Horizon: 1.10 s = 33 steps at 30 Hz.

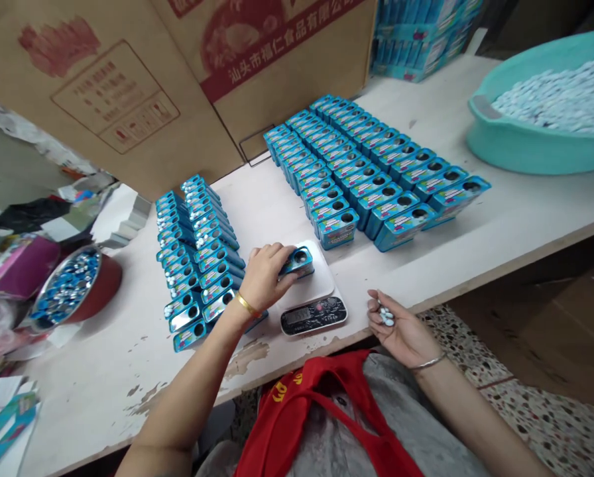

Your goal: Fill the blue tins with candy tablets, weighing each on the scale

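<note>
My left hand grips a small blue tin with a round hole in its top. The tin is at the white platform of a digital scale; my fingers hide part of it, and I cannot tell if its full weight rests there. The scale's black display panel faces me, its reading too blurred to make out. Palm up beside the table's front edge, my right hand cups several small pale candies in its curled fingers.
Blue tins stand in rows left and behind the scale. A turquoise basin of pale candies sits right, a red bowl of shiny blue-silver pieces left. A large carton stands at the back.
</note>
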Available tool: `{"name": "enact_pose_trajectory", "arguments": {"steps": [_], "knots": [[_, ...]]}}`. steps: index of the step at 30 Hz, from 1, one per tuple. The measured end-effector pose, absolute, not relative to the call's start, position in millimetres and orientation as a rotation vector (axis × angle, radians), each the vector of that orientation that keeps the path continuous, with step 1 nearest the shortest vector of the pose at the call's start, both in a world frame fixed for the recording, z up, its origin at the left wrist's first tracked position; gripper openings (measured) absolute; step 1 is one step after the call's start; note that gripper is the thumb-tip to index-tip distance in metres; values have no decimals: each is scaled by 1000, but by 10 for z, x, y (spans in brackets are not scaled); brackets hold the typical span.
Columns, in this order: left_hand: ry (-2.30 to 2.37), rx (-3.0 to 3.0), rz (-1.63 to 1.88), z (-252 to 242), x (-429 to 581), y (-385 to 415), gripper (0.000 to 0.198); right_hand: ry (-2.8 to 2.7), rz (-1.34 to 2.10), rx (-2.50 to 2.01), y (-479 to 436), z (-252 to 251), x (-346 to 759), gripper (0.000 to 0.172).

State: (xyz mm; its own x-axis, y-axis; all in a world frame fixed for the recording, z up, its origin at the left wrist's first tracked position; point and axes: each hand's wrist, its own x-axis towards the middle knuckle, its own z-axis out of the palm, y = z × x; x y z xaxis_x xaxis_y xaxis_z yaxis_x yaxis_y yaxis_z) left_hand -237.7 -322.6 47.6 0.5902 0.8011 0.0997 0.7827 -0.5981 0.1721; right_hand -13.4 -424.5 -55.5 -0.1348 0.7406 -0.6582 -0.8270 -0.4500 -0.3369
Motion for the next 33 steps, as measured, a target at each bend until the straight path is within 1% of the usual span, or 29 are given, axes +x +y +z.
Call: {"name": "enact_pose_trajectory", "arguments": {"steps": [2,6,8,11,13,15,17,20,22,24,27,31,33], "knots": [[1345,2742,279,507,-2203,-3226,34,108,1788,-957,-4233,-560,-166,19],[1239,2761,422,494,-1755,-3147,36,65,1758,-963,-4209,-547,-200,19],[1227,2783,401,398,-1532,-3062,35,49,1750,-968,-4203,-536,-199,18],[1332,2799,309,213,-1290,-2947,33,32,1763,-966,-4207,-514,-180,18],[1403,2791,284,145,-1252,-2925,39,18,1781,-972,-4213,-492,-156,19],[1411,2784,341,167,-1354,-2969,48,-36,1787,-1011,-4204,-466,-125,22],[1363,2771,440,277,-1602,-3089,48,-144,1785,-1085,-4167,-444,-100,27],[1376,2699,535,512,-2173,-3421,35,-320,1807,-1208,-4062,-435,-109,37],[1518,2655,527,618,-2594,-3711,26,-416,1828,-1278,-3979,-450,-153,42],[1654,2635,434,629,-2958,-3999,23,-499,1851,-1316,-3900,-481,-211,46],[1755,2677,207,501,-3280,-4307,27,-596,1897,-1299,-3816,-541,-285,46],[1875,2752,92,326,-3307,-4378,13,-665,1922,-1282,-3782,-592,-311,43],[1858,2778,34,331,-3257,-4326,12,-679,1917,-1285,-3786,-592,-309,45]]}}
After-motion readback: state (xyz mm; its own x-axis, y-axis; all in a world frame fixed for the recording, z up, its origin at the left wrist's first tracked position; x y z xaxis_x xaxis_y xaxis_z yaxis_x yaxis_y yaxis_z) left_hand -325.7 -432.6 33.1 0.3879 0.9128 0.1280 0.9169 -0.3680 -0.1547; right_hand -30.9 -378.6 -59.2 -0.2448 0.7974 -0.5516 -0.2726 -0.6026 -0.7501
